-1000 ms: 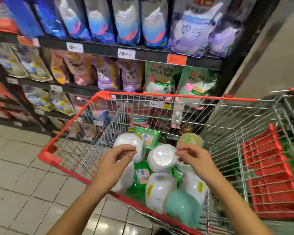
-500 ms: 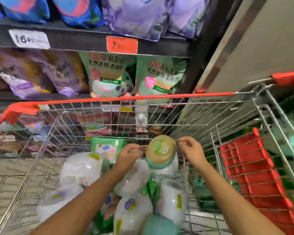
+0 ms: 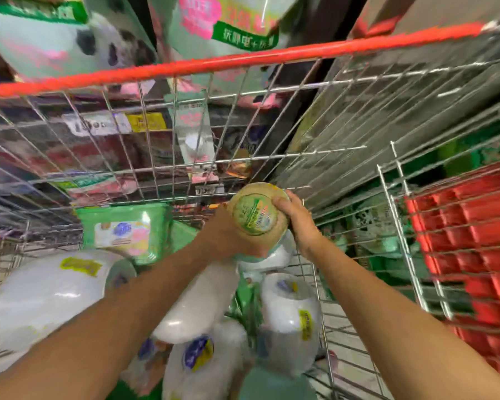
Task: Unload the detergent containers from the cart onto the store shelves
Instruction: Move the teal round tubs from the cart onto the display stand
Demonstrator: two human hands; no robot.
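1. Tan-lidded detergent container [image 3: 256, 213]: far end of cart [image 3: 243, 63], above white jugs [image 3: 289, 316].
2. Left hand [image 3: 228, 239], right hand [image 3: 299, 226]: fingers curled round it.
3. Risk: the container may catch on the nearby wire wall and slip.

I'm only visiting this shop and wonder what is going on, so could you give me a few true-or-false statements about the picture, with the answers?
1. The left hand and the right hand both hold the round tub. True.
2. The cart has a blue top rim. False: the rim is red.
3. White jugs lie in the cart. True.
4. The round tub already stands on a shelf. False: it is held inside the cart's basket, above the other goods.
5. A green pack lies in the cart, to the left of the hands. True.
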